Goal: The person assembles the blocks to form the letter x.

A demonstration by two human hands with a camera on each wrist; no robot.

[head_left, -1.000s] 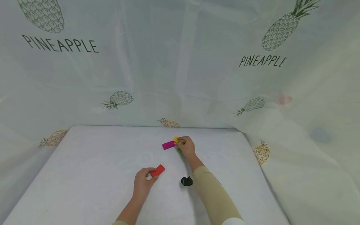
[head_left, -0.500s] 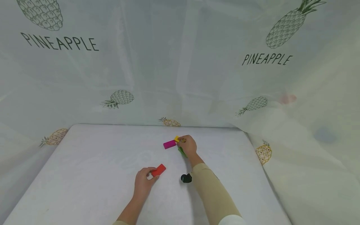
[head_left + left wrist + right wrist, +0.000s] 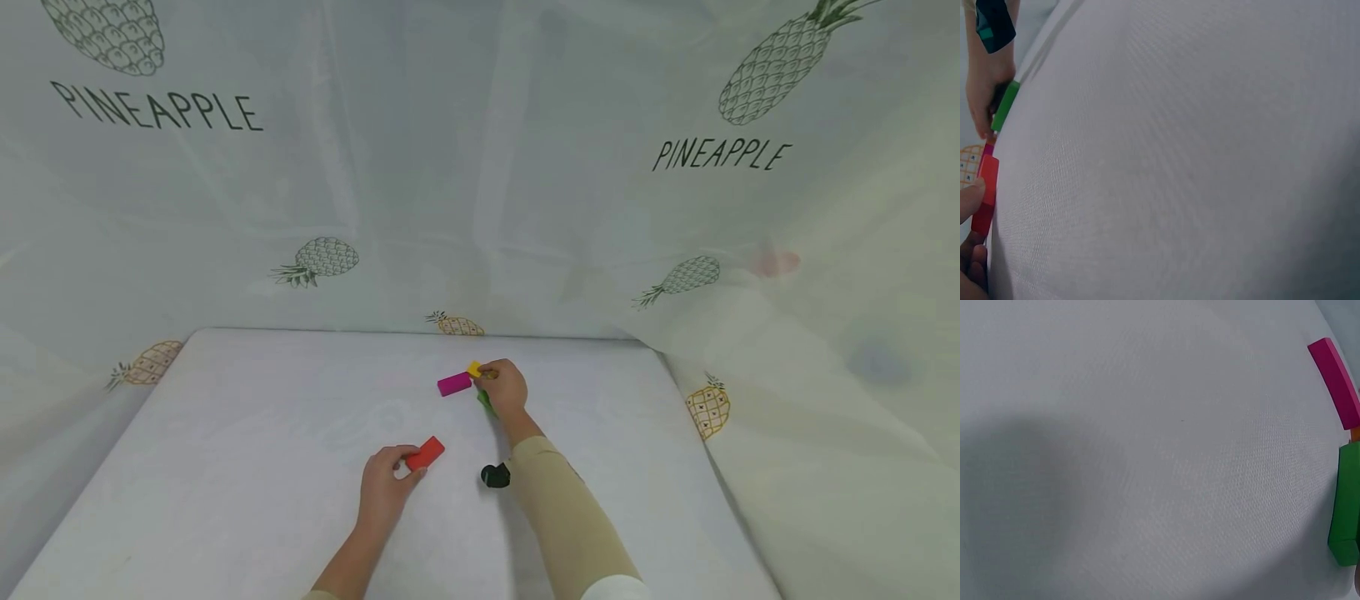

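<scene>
One red block (image 3: 426,452), gripped by the left hand (image 3: 383,485), is well in from the far edge of the worktop (image 3: 247,467), near which the right hand (image 3: 507,389) pinches a yellow block (image 3: 474,369) beside a magenta block (image 3: 454,384), where a light, steady touch should leave the neighbour undisturbed.

In the head view, the right grip (image 3: 506,387) covers part of the yellow block (image 3: 474,368) and green block (image 3: 485,402). The sleeve (image 3: 566,512) hides part of a dark object (image 3: 494,476). The left grip (image 3: 382,487) covers part of the red block (image 3: 428,452). The left wrist view's edge crops the left grip. In the right wrist view, an orange sliver (image 3: 1355,435) is too small to tell. A pink patch (image 3: 777,264) and blue patch (image 3: 879,362) are blurred.
</scene>
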